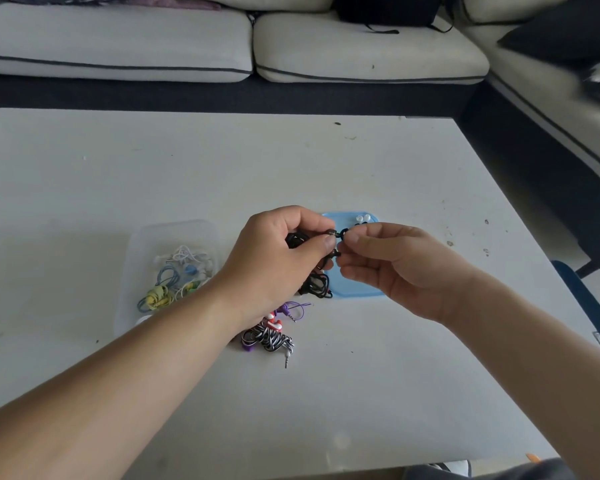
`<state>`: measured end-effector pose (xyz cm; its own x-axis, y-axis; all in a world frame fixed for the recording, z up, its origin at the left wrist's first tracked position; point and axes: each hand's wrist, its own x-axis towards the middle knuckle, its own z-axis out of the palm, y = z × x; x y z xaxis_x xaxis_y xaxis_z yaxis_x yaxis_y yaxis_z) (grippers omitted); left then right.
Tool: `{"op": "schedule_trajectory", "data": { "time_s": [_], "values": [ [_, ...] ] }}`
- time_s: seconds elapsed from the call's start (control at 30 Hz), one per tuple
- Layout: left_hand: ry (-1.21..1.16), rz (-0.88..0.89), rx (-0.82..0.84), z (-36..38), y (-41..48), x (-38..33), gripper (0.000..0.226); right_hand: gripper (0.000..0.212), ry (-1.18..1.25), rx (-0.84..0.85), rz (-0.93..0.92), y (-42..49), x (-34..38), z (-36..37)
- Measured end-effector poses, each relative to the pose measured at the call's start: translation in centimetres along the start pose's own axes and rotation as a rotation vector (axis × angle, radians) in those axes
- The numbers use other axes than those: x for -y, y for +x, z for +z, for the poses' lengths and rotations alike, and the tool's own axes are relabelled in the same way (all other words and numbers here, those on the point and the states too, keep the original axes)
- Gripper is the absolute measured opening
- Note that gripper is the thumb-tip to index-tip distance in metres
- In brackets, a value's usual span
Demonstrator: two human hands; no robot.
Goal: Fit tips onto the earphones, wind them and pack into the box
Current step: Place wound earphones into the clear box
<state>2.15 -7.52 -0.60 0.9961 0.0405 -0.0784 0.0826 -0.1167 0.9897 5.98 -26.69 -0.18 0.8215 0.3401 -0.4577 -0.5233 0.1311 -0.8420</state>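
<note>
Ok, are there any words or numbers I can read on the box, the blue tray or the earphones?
None: no word, number, brand or sign can be read anywhere in this view.
Clear box: no label shows.
Blue tray: plain, nothing printed that shows.
Black earphones and striped earphones: any print is too small to tell.

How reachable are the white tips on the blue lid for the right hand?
Probably yes: the white tips lie uncovered just beyond the right hand, but its grip is occupied, pinching a black tip.
</note>
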Motion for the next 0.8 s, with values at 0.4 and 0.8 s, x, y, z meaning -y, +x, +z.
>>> {"op": "schedule_trajectory", "data": {
  "time_s": [0.4, 0.8],
  "values": [
    [0.028, 0.007, -0.026, -0.1, 0.0, 0.2, 0.012, 0.022, -0.121, 0.049, -0.112, 0.0, -0.5, 0.5],
    [0.066, 0.019, -0.03, -0.3, 0.2, 0.3, 0.011, 0.01, -0.181, -0.011, -0.178, -0.4, -0.9, 1.6]
  ]
}}
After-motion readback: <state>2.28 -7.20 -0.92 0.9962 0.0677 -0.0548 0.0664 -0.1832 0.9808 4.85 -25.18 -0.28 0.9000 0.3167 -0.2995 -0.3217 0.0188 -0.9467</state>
